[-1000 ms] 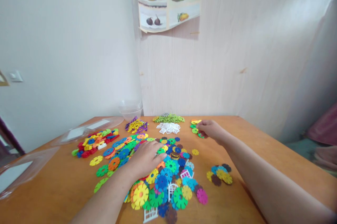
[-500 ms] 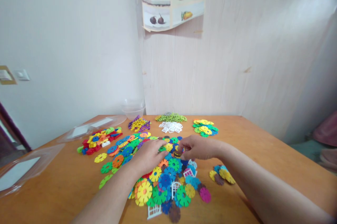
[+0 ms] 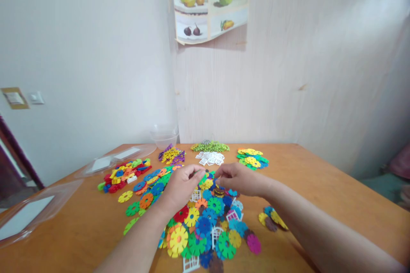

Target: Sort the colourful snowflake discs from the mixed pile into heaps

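A heap of flower-shaped plastic discs (image 3: 209,215) in many colours lies between my forearms. My left hand (image 3: 184,183) is over the upper left of the heap, its thumb and fingertips pinched together. A bit of green shows at those fingertips, but I cannot tell whether it is held or lies behind. My right hand (image 3: 238,179) faces it from the right, fingers curled over the heap's far side. What its fingertips grip, if anything, is hidden. Just below them sits a small stack of brown and yellow discs (image 3: 219,192). A white window-shaped piece (image 3: 195,196) shows beside my left hand.
Behind the heap lie purple and yellow pieces (image 3: 172,154), white frames (image 3: 210,158), green pieces (image 3: 211,146) and sorted discs (image 3: 252,158). Building blocks (image 3: 123,175) are at left, with clear bags (image 3: 68,192). A clear tub (image 3: 164,136) stands near the wall. Several discs (image 3: 273,218) lie right.
My left hand has lifted slightly and closed into a pinch, uncovering a white window piece. My right fingertips have risen off the brown and yellow discs. The view has tilted up slightly.
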`<state>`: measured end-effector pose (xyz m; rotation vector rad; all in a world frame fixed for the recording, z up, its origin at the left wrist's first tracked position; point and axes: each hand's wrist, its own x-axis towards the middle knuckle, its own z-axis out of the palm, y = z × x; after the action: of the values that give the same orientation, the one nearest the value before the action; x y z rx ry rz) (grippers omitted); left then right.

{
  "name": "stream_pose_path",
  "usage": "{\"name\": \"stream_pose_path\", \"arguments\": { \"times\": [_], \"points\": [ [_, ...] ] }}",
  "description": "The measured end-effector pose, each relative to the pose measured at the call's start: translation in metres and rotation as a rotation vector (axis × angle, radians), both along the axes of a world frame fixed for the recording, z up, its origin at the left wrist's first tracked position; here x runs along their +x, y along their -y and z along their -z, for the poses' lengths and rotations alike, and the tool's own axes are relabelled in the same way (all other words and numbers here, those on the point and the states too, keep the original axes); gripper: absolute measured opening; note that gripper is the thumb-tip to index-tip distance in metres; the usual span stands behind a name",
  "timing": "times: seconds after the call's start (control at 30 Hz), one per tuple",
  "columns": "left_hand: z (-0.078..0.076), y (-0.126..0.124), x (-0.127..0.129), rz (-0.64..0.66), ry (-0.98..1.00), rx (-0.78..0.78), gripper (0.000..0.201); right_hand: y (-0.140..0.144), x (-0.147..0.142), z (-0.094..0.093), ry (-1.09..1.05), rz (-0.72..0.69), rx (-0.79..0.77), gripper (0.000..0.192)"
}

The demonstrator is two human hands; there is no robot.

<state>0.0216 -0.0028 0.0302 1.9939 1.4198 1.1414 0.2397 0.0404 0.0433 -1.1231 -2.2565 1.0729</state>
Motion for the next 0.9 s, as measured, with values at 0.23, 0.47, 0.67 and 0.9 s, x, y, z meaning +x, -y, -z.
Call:
{"name": "stream_pose_path", "arguments": {
  "times": [0.23, 0.47, 0.67, 0.9],
  "points": [
    [-0.002, 0.006, 0.009, 0.116, 0.306, -0.219, 0.037, 0.01, -0.011, -0.008, -0.236, 0.027, -0.162, 0.021],
    [0.007, 0.002, 0.009, 0.162, 0.268, -0.227, 0.049, 0.005, -0.014, 0.001, -0.291, 0.051, -0.2, 0.016],
    [0.012, -0.002, 0.002, -0.026, -0.005, -0.06, 0.04, -0.039, 0.024, 0.004, -0.489, 0.282, -0.113, 0.012],
    [0.016, -0.006, -0.006, -0.107, -0.348, 0.083, 0.026, -0.096, 0.096, 0.039, -0.694, 0.787, -0.234, 0.01]
  ]
}}
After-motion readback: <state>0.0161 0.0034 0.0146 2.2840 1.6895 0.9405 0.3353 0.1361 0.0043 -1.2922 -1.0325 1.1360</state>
